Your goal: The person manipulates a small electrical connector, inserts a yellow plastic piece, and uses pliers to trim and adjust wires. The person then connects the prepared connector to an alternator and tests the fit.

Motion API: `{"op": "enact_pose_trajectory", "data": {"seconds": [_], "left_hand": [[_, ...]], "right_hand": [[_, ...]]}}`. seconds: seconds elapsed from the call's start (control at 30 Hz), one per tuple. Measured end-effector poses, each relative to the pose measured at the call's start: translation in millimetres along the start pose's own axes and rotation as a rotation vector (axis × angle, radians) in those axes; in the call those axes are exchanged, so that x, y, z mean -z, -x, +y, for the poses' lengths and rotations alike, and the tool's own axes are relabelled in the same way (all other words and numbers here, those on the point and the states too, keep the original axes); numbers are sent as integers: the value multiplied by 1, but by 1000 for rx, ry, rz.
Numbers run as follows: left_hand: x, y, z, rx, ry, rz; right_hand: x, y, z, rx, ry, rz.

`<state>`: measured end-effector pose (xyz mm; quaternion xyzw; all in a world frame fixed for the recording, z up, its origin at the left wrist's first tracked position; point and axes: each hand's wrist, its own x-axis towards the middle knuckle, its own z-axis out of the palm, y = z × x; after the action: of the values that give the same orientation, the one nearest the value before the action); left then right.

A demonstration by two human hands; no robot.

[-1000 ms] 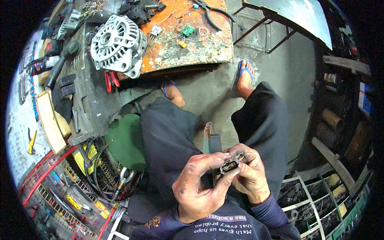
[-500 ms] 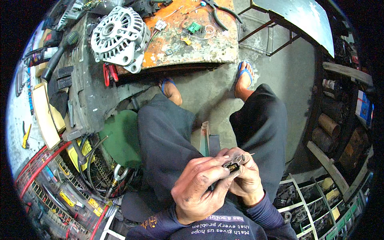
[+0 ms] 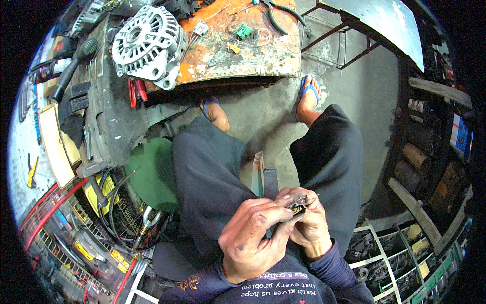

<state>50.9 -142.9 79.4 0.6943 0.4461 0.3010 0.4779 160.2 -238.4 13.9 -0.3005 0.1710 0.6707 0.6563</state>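
Black plug (image 3: 298, 209), held near the middle: the left hand (image 3: 254, 237) and right hand (image 3: 310, 226) both pinch it, fingers drawn narrow. Its open face looks up, the long axis slanting from near left to far right.

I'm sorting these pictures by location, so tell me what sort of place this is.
Most likely a repair workshop, perhaps for machine or vehicle parts. Signs of it are the large slotted metal machine part, the black-handled pliers and the paint-worn orange table with loose wires and plugs on it.
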Motion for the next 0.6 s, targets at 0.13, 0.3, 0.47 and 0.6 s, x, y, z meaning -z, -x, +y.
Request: {"op": "enact_pose_trajectory", "data": {"seconds": [0.13,0.3,0.47,0.6], "left_hand": [[0,2,0,31,-13,11],[-4,6,1,99,30,86],[6,0,1,5,-50,20],[4,0,-4,-41,-30,20]], "right_hand": [[-2,-1,0,-7,-3,5],[3,-4,4,2,-34,-115],[6,1,2,-90,-5,-29],[6,2,3,-73,-34,-43]]}}
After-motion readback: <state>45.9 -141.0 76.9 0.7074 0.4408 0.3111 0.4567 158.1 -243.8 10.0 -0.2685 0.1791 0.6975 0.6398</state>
